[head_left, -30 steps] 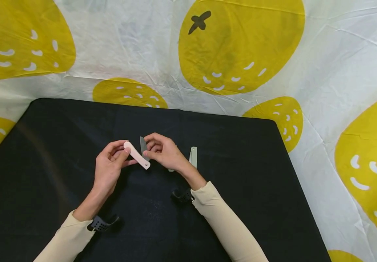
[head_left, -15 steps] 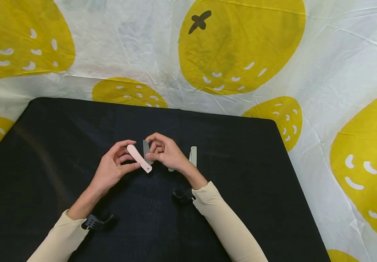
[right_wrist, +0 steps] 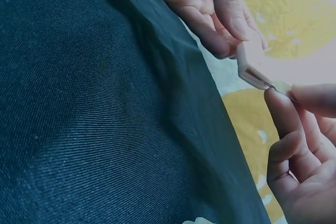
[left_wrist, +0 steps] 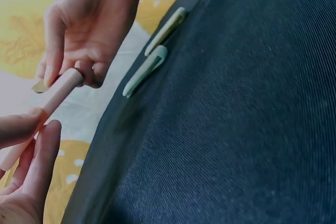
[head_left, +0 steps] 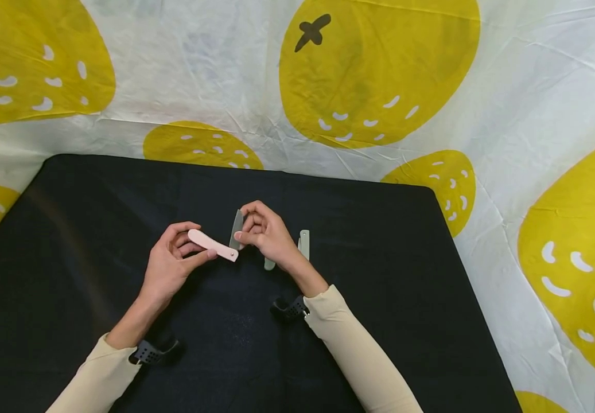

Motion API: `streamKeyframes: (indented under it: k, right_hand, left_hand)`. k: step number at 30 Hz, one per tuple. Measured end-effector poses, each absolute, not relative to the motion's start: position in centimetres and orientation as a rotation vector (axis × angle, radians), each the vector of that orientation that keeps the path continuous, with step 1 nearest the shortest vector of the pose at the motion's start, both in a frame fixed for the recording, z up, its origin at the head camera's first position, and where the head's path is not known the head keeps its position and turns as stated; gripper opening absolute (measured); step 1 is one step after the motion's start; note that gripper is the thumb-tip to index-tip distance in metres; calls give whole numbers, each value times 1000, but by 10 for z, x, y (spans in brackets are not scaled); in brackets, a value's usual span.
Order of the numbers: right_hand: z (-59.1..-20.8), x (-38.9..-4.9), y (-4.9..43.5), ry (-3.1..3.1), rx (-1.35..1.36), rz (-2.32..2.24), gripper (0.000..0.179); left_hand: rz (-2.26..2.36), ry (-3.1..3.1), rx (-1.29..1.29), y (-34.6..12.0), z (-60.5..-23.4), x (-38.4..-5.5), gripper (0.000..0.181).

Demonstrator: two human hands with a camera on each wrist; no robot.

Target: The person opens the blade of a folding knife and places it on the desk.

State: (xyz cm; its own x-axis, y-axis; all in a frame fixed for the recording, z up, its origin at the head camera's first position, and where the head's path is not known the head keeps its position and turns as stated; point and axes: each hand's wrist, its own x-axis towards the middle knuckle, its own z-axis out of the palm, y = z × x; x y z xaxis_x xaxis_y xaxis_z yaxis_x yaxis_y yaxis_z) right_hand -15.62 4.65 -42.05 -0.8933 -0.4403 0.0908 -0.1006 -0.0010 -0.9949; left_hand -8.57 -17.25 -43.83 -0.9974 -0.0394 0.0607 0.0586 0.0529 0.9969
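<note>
Pink folding knife [head_left: 213, 245], plain-sided, is pinched between fingers [left_wrist: 48, 142].

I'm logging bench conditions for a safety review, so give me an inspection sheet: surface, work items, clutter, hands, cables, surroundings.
Surface: black cloth, with faint pale specks toward the middle.
Work items: pink handle with a grey blade standing out at an angle from one end.
Clutter: two slim pale green pieces lying on the cloth, partly hidden by the right arm in the head view.
Hands: left hand holds the handle; right hand pinches the blade.
Cables: nothing seen.
Surroundings: creased white fabric printed with yellow fruit-like shapes, beyond the cloth.
</note>
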Motion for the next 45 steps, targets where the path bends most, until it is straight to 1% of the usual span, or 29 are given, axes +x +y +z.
streamKeyframes:
  k: [7, 13, 17, 22, 31, 45]
  right_hand:
    - [-422, -156, 46, 2002, -524, -1997, 38]
    - [-422, -157, 47, 2003, -507, -1979, 38]
    - [-421, -157, 49, 2007, -511, -1966, 37]
    - [-423, -158, 50, 2018, -488, -1982, 37]
    - [-426, -158, 49, 2036, -398, -2115, 36]
    - [-427, -156, 40, 2006, -242, -2301, 35]
  left_hand:
    - [-2142, -2199, -78, -176, -442, -85, 54]
    - [-1878, -2403, -211, -179, -441, -85, 57]
    - [-1771, -2435, -240, -178, -441, -86, 51]
    - [-1638, -2447, -187, -177, -443, -85, 41]
    - [-1319, -2495, 52, -174, -444, -78, 33]
    - [-1215, -2344, 97, -169, -444, -76, 27]
